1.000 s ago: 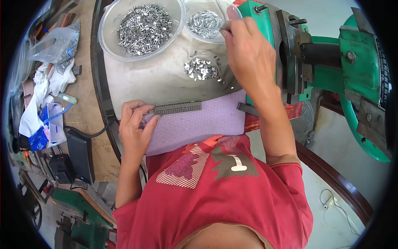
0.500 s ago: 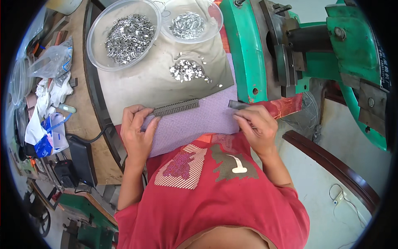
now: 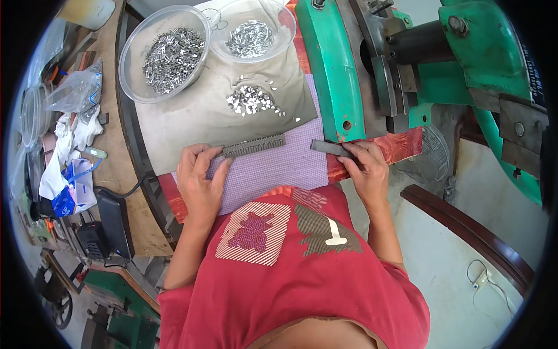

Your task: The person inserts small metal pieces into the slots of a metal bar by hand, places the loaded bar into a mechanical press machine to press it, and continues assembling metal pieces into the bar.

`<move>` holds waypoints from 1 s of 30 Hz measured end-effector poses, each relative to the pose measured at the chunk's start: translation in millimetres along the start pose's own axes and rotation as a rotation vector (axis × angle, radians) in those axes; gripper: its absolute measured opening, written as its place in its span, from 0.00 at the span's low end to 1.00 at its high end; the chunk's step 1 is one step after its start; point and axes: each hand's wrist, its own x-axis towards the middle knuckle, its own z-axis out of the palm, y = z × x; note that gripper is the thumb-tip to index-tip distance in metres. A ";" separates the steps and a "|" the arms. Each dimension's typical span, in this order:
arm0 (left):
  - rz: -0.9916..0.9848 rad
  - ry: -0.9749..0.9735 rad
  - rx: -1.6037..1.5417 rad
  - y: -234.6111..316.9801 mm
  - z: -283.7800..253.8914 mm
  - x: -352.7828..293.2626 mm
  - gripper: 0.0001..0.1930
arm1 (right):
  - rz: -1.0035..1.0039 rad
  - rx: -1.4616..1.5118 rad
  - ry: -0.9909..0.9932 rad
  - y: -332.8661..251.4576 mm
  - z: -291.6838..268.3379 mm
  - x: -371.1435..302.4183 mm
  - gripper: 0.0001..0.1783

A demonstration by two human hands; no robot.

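Note:
My left hand (image 3: 200,174) pinches the left end of a dark metal comb-like bar (image 3: 254,145), whose toothed side faces away from me. The bar lies along the purple checked cloth (image 3: 273,174). At the cloth's right edge, my right hand (image 3: 369,168) grips the right end of a flat dark grey strip (image 3: 328,147) between thumb and fingers. Bar and strip are apart. Beyond the bar, a pile of small shiny metal pieces (image 3: 253,100) lies on a grey-beige cloth (image 3: 174,131).
Two clear plastic tubs full of small metal parts stand at the back, a larger tub (image 3: 132,81) and a smaller tub (image 3: 288,29). A green machine (image 3: 331,75) rises close on the right. Bags and a tissue pack (image 3: 72,186) crowd the left bench.
My right hand has slid along the strip toward its right end, so more of it shows. My left hand and the bar have shifted slightly right; the view has moved a little too.

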 end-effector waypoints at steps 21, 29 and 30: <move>-0.060 -0.044 -0.126 8.0 -10.0 8.6 0.08 | -0.399 0.178 -0.148 -85.8 39.8 55.4 0.15; -0.027 -0.064 -0.024 9.3 -8.8 11.1 0.08 | -0.415 0.147 -0.210 -90.7 49.0 65.8 0.15; -0.059 -0.070 -0.045 10.5 -8.7 11.5 0.08 | -0.427 0.139 -0.223 -90.5 49.5 66.5 0.15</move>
